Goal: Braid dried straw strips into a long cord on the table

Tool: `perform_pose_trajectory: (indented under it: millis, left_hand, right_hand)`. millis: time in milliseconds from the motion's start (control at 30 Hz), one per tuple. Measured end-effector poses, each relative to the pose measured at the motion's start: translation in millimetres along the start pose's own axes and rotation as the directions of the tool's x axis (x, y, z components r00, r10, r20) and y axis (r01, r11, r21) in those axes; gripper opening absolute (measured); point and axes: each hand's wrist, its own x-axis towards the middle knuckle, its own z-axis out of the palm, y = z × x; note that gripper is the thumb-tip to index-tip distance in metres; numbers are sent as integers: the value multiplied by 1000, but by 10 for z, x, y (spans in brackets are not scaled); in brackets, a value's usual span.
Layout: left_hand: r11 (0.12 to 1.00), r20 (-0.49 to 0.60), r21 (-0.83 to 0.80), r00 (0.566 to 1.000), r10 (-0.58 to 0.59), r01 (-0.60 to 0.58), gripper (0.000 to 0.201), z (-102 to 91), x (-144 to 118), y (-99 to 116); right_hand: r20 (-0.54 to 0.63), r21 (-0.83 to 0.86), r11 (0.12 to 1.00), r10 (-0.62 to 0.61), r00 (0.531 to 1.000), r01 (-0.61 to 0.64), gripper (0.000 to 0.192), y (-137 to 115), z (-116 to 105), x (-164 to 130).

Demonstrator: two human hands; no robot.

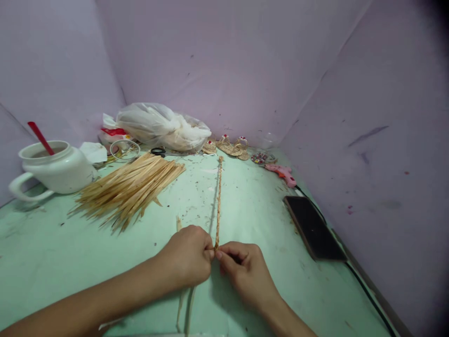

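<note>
Nearest you, your left hand (187, 255) and right hand (245, 271) sit close together, thumbs and fingertips pinched on the near end of a braided straw cord (219, 201). Loose straw strips (184, 299) trail back from under your left hand toward you, not yet worked in. The cord runs straight away from your fingers across the green table (52, 252), its far end close to the small woven straw pieces (229, 146) by the wall. Judging by that length, a good stretch of braid is done, and only the loose ends at your fingers show as left.

To the left lies a bundle of straw strips (129, 187), beyond it a white pot (52, 171) with a red spoon (40, 138). A plastic bag (163, 126) sits at the back. To the right are a pink glue gun (282, 173) and a dark phone (312, 227).
</note>
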Motion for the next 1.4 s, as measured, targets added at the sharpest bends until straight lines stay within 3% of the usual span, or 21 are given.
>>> perform_pose_trajectory:
  millis: [100, 200, 267, 400, 500, 667, 767, 867, 933, 1033, 1100, 1200, 1267, 1333, 1400]
  left_hand:
    - [985, -72, 170, 997, 27, -14, 30, -58, -93, 54]
    - [950, -68, 310, 995, 71, -46, 27, -66, -252, 164]
    - [912, -41, 400, 993, 114, -88, 25, -15, -356, 231]
    - [813, -44, 557, 971, 235, -171, 40, 181, -458, 263]
    - [736, -132, 657, 935, 329, -166, 33, 318, -465, 228]
    - [600, -296, 800, 848, 440, -31, 24, 414, -479, 208]
    - [547, -320, 837, 807, 497, -5, 21, 421, -469, 215]
    - [527, -289, 847, 768, 572, -73, 21, 405, -455, 227]
    - [557, -217, 815, 808, 548, -159, 27, 350, -468, 237]
    - [705, -57, 639, 895, 441, -307, 40, 140, -521, 220]
    - [810, -79, 464, 893, 442, -360, 37, -73, -545, 161]
    - [943, -421, 263, 855, 303, -204, 33, -408, -521, 0]
    - [989, -532, 128, 836, 132, -74, 33, -581, -474, -112]
    - [999, -526, -27, 850, -34, 23, 33, -680, -421, -175]
    - [978, -433, -194, 888, -153, 74, 32, -694, -369, -165]
  right_hand:
    - [-35, 93, 990, 109, 993, -105, 21, -11, 11, 10]
    - [-32, 184, 973, 146, 989, -137, 19, -28, 31, 10]
    - [-26, 258, 957, 147, 989, -136, 18, -33, 55, 8]
    - [8, 401, 903, 166, 986, -155, 16, -2, 103, 3]
    - [11, 476, 864, 179, 984, -162, 17, 30, 122, -4]
    - [-10, 511, 845, 189, 982, -158, 19, 27, 134, -20]
    - [-23, 524, 834, 214, 977, -171, 18, 19, 155, -25]
    - [-53, 538, 829, 216, 975, -155, 19, 27, 184, -30]
    - [-74, 563, 815, 214, 974, -136, 19, 36, 192, -42]
    - [-67, 618, 774, 226, 972, -137, 18, 33, 175, -72]
    - [-64, 641, 751, 259, 964, -159, 18, 12, 154, -90]
    - [-96, 655, 733, 324, 941, -185, 19, -37, 137, -98]
    - [-102, 667, 717, 355, 929, -200, 20, -59, 140, -92]
    - [-94, 675, 705, 374, 923, -217, 23, -56, 150, -84]
    - [-95, 659, 723, 354, 931, -208, 25, -27, 164, -80]
